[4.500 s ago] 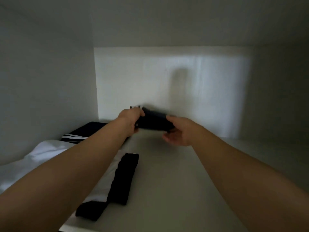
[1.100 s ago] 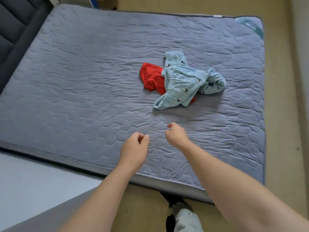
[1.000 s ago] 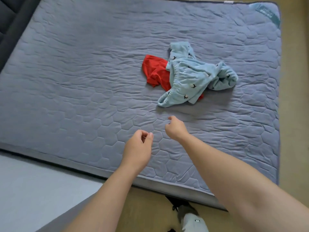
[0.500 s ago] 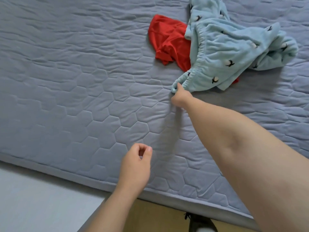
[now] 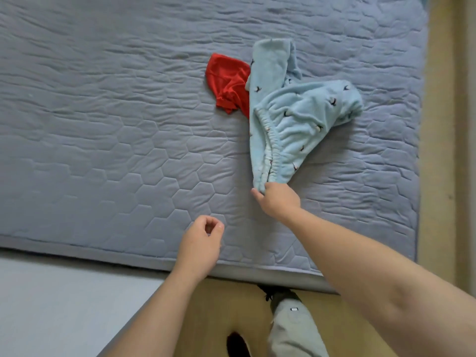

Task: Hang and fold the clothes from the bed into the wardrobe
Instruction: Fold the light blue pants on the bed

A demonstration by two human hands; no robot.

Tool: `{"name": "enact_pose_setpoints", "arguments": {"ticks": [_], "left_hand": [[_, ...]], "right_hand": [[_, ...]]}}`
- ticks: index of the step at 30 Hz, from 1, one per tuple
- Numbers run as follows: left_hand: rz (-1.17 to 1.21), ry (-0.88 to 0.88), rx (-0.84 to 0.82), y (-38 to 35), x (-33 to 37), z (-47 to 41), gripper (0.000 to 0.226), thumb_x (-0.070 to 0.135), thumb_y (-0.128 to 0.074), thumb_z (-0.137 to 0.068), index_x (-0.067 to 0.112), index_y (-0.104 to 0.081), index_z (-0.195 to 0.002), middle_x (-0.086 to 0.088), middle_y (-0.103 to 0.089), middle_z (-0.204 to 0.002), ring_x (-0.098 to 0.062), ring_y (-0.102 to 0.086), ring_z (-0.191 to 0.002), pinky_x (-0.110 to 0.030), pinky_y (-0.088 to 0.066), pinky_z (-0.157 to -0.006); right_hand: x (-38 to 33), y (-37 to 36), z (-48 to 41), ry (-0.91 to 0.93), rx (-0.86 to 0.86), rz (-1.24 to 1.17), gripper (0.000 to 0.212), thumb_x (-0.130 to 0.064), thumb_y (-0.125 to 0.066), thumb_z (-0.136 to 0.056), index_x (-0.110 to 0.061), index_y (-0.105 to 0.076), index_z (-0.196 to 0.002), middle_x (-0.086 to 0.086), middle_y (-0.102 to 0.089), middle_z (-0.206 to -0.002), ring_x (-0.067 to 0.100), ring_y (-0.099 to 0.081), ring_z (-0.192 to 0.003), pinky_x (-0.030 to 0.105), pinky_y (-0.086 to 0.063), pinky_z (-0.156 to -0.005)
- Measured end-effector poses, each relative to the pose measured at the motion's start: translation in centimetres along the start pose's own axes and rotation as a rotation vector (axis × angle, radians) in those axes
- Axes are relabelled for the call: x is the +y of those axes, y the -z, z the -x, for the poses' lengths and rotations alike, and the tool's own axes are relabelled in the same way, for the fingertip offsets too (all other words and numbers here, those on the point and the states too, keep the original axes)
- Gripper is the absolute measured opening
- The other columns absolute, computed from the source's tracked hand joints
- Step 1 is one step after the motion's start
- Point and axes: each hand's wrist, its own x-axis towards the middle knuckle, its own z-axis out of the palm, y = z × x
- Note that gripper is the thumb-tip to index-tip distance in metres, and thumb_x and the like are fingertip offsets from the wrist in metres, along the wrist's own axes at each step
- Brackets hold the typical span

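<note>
A light blue fleece garment (image 5: 296, 117) with small dark bird prints lies stretched across the grey-blue quilted bed (image 5: 108, 130). My right hand (image 5: 277, 199) grips its elastic waistband at the near end. A crumpled red garment (image 5: 228, 82) lies beside it on the left, partly under the blue fabric. My left hand (image 5: 201, 243) hovers over the near edge of the bed, fingers loosely curled and holding nothing.
The bed's near edge (image 5: 128, 256) runs across the lower part of the view. Wooden floor (image 5: 438, 150) shows on the right and below. A pale grey surface (image 5: 51, 305) fills the lower left. My leg in grey trousers (image 5: 293, 328) stands by the bed.
My right hand took hold of the blue garment's waistband and pulled it toward the near edge of the bed, stretching it out. The left hand stayed loosely curled and empty.
</note>
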Motion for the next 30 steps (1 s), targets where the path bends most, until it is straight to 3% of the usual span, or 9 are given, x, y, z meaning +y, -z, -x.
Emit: {"name": "enact_pose_setpoints", "arguments": {"ticks": [3, 9, 13, 17, 19, 22, 24, 27, 30], "left_hand": [[-0.043, -0.057, -0.032, 2.9, 2.1, 4.4, 0.013, 0.026, -0.060, -0.094, 0.027, -0.060, -0.081, 0.011, -0.066, -0.075, -0.017, -0.068, -0.069, -0.035, -0.053, -0.070], [-0.117, -0.251, -0.061, 7.1, 8.0, 9.7, 0.017, 0.017, -0.055, -0.094, 0.029, -0.058, -0.082, -0.001, -0.066, -0.084, -0.034, -0.067, -0.085, -0.051, -0.056, -0.081], [-0.219, -0.423, -0.041, 7.5, 12.9, 12.6, 0.012, 0.021, -0.055, -0.095, 0.029, -0.059, -0.086, -0.003, -0.071, -0.094, -0.023, -0.066, -0.081, -0.038, -0.055, -0.076], [-0.297, -0.631, -0.005, 5.8, 18.5, 16.1, 0.016, 0.022, -0.057, -0.096, 0.018, -0.066, -0.108, -0.004, -0.070, -0.108, -0.026, -0.063, -0.100, -0.030, -0.044, -0.083], [-0.302, -0.729, -0.019, 4.5, 20.5, 18.5, 0.019, 0.021, -0.057, -0.096, 0.016, -0.067, -0.111, -0.004, -0.070, -0.111, -0.022, -0.062, -0.099, -0.026, -0.042, -0.083], [-0.326, -0.852, -0.069, 2.3, 22.1, 21.9, 0.020, 0.021, -0.059, -0.096, 0.015, -0.068, -0.113, -0.002, -0.070, -0.112, -0.020, -0.063, -0.100, -0.026, -0.044, -0.085], [-0.326, -0.923, -0.104, 0.7, 22.5, 24.2, 0.018, 0.021, -0.063, -0.092, 0.021, -0.070, -0.108, 0.002, -0.071, -0.106, -0.019, -0.064, -0.099, -0.026, -0.045, -0.083], [-0.331, -0.985, -0.175, -1.6, 22.7, 27.6, 0.015, 0.031, -0.057, -0.078, 0.045, -0.062, -0.080, 0.021, -0.063, -0.077, -0.011, -0.060, -0.080, -0.022, -0.042, -0.066], [-0.396, -0.982, -0.226, -3.8, 22.7, 29.5, 0.006, 0.039, -0.052, -0.070, 0.044, -0.054, -0.072, 0.015, -0.067, -0.081, -0.016, -0.064, -0.083, -0.029, -0.047, -0.068]], "right_hand": [[-1.2, 4.9, 7.9, 0.039, 0.088, 0.011, 0.040, -0.057, -0.044, -0.095, -0.021, -0.049, -0.078, 0.002, -0.055, -0.079, 0.030, -0.061, -0.088, 0.033, -0.036, -0.061], [-3.5, 17.3, 22.1, 0.198, 0.400, 0.026, 0.029, -0.035, -0.054, -0.088, -0.009, -0.067, -0.089, 0.014, -0.064, -0.095, 0.036, -0.059, -0.094, 0.035, -0.047, -0.071], [-2.0, 24.5, 30.7, 0.272, 0.612, -0.050, 0.021, -0.028, -0.064, -0.082, -0.007, -0.061, -0.081, 0.015, -0.061, -0.088, 0.035, -0.055, -0.090, 0.032, -0.039, -0.069], [-0.1, 29.6, 38.1, 0.336, 0.711, -0.021, 0.017, -0.022, -0.065, -0.082, -0.006, -0.064, -0.088, 0.008, -0.062, -0.090, 0.029, -0.055, -0.090, 0.034, -0.046, -0.075], [0.5, 31.6, 41.2, 0.361, 0.804, -0.069, 0.011, -0.015, -0.065, -0.079, -0.009, -0.056, -0.076, 0.006, -0.059, -0.082, 0.029, -0.054, -0.079, 0.035, -0.047, -0.069], [1.4, 34.1, 45.3, 0.395, 0.959, -0.183, 0.027, -0.004, -0.065, -0.074, -0.017, -0.042, -0.068, 0.002, -0.049, -0.071, 0.027, -0.047, -0.068, 0.035, -0.041, -0.064], [2.0, 35.6, 47.5, 0.442, 1.028, -0.213, 0.028, 0.000, -0.063, -0.073, -0.015, -0.040, -0.068, 0.000, -0.044, -0.068, 0.024, -0.042, -0.068, 0.033, -0.036, -0.063], [3.3, 37.1, 50.2, 0.475, 1.086, -0.237, 0.022, 0.002, -0.060, -0.074, -0.011, -0.043, -0.071, -0.001, -0.043, -0.067, 0.019, -0.035, -0.066, 0.027, -0.028, -0.060], [5.1, 38.4, 52.5, 0.513, 1.138, -0.274, 0.012, 0.003, -0.056, -0.073, -0.004, -0.046, -0.073, 0.001, -0.044, -0.067, 0.020, -0.036, -0.064, 0.027, -0.028, -0.058]]}}
